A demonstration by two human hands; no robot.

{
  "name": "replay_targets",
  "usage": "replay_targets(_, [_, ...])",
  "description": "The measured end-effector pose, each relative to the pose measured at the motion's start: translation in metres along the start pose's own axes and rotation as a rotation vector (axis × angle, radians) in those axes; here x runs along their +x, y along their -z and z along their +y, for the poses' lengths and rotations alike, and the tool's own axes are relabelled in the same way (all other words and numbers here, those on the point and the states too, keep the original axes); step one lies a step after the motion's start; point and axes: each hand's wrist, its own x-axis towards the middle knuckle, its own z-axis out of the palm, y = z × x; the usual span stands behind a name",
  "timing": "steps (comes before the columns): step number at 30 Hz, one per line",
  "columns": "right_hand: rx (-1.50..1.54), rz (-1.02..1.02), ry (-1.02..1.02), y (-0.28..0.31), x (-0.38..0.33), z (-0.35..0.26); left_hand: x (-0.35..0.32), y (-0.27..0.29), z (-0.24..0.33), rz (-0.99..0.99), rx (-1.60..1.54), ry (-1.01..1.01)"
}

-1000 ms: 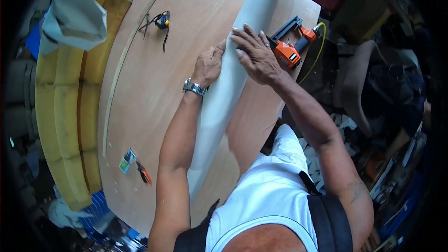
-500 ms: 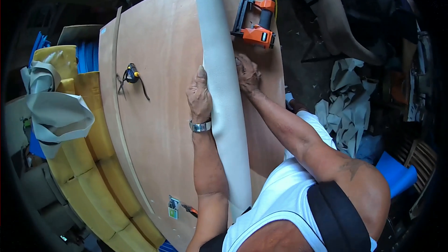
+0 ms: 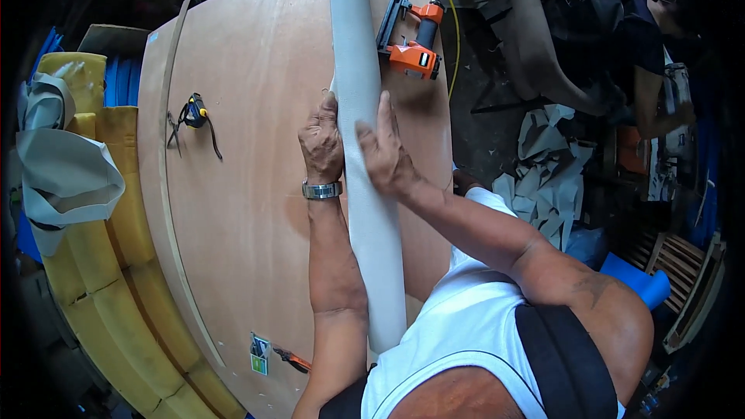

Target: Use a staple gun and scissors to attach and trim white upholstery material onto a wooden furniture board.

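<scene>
A long, narrow padded strip (image 3: 358, 54) covered in light grey leatherette runs lengthwise over the wooden board, from the far edge to my body. My left hand (image 3: 320, 140), with a metal watch at the wrist, is closed on the strip's left edge, thumb pointing away from me. What its fingers pinch underneath is hidden. Across from it, my right hand (image 3: 388, 151) rests on the strip's top and right side with fingers stretched out, holding nothing. An orange and black pneumatic stapler (image 3: 415, 39) with a yellow hose lies beyond it on the board.
On the board (image 3: 240, 209) lie a tape measure (image 3: 195, 112), scissors (image 3: 175, 136) and an orange cutter (image 3: 292, 359). Yellow foam blocks (image 3: 116, 279) stand along the left. Grey scraps (image 3: 547, 171) lie on the floor at right, near a person (image 3: 648, 70) at work.
My right hand has moved from the board at the strip's right edge onto the strip, its fingers straightening. My left hand keeps its hold. The whole view has shifted slightly.
</scene>
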Motion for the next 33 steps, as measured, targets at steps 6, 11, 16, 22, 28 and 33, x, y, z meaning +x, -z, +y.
replay_targets(6, [-0.317, -0.153, 0.398, 0.042, -0.025, -0.002, 0.001, -0.012, 0.001, -0.006, 0.139, -0.163])
replay_targets(11, [0.115, -0.047, 0.210, 0.028, 0.085, 0.020, -0.005, -0.005, -0.001, 0.016, 0.080, -0.060])
replay_targets(16, [-0.161, -0.007, 0.444, 0.009, 0.054, 0.016, 0.001, 0.001, -0.010, -0.013, -0.134, -0.094])
replay_targets(22, [-0.362, -0.323, 0.581, 0.035, -0.005, -0.009, 0.002, 0.018, -0.010, -0.156, -0.230, 0.041])
replay_targets(28, [-0.591, -0.353, 0.860, 0.042, 0.149, -0.004, 0.010, 0.033, 0.000, -0.217, 0.288, 0.039])
replay_targets(33, [-0.747, -0.321, 0.792, 0.034, 0.278, -0.013, 0.001, 0.031, 0.008, -0.180, 0.396, -0.004])
